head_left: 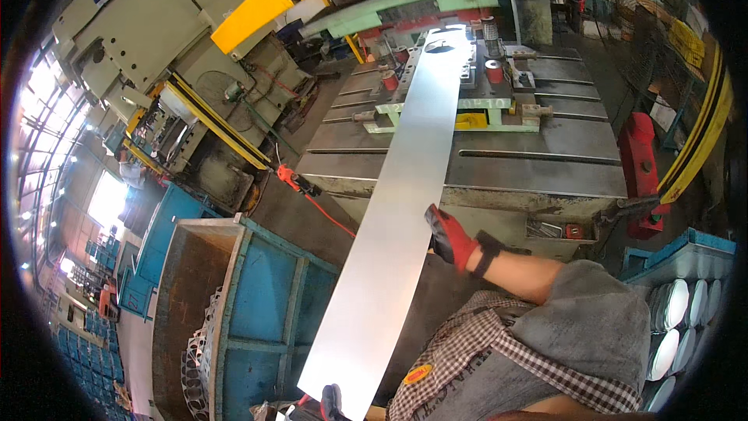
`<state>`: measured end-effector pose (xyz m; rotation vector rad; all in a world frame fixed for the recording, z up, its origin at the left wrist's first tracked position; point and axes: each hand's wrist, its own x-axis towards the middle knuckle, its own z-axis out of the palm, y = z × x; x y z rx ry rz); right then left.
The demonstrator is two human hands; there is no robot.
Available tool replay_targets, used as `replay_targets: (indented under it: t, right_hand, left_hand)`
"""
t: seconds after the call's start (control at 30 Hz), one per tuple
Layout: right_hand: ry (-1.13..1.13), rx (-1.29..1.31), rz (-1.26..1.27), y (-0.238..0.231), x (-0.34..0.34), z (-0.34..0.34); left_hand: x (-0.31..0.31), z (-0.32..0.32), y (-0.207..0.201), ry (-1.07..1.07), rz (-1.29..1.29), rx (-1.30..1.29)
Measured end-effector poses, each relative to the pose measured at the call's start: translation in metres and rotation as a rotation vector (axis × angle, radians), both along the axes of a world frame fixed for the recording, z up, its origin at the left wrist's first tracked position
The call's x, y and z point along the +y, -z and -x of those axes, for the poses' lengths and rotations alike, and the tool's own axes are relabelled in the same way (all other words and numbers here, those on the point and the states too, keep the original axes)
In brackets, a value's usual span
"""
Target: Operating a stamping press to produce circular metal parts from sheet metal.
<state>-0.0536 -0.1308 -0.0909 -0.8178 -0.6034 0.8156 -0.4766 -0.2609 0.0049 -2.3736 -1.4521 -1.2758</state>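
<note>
A long, shiny sheet metal strip (389, 210) slants from near my body up into the press die (444, 97), where a dark round hole (441, 47) shows near its far end. My right hand (452, 238), in a red and black glove, holds the strip's right edge about midway along. At the strip's near end, my left hand (331, 403) grips it with dark gloved fingers over the top; most of that hand is hidden at the picture's lower edge.
The die sits on a slotted press bed (538, 164) under a yellow and green press head (421, 4). A blue bin (265, 296) with perforated metal scrap (199, 359) stands left. Round metal discs (666, 308) are stacked at right, below a red box-shaped part (643, 164). An orange cable (331, 217) hangs left of the strip.
</note>
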Motion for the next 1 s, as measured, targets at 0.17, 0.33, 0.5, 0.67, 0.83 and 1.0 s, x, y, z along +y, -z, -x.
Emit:
replay_targets:
  t: [0.17,0.33,0.5,0.67,0.83,1.0]
  right_hand:
    - [-0.172,0.328,0.093,-0.041,0.006,-0.018]
    - [-0.184,0.296,0.088,-0.044,0.007,-0.041]
    - [-0.303,0.313,-0.004,-0.057,0.007,-0.06]
    - [0.065,0.06,0.107,-0.007,-0.021,-0.105]
    - [0.604,-0.989,0.457,-0.026,-0.089,-0.149]
    - [0.686,-1.497,0.796,0.0,-0.143,-0.214]
  left_hand:
    - [0.01,-0.006,-0.03,0.059,0.121,0.005]
    - [0.013,-0.035,-0.036,0.161,0.314,-0.364]
    - [0.026,-0.05,-0.029,0.248,-0.076,0.05]
    - [0.026,-0.058,-0.033,0.264,-0.005,0.015]
    - [0.023,-0.055,-0.024,0.251,0.143,-0.249]
    - [0.022,-0.038,-0.014,0.262,0.183,-0.465]
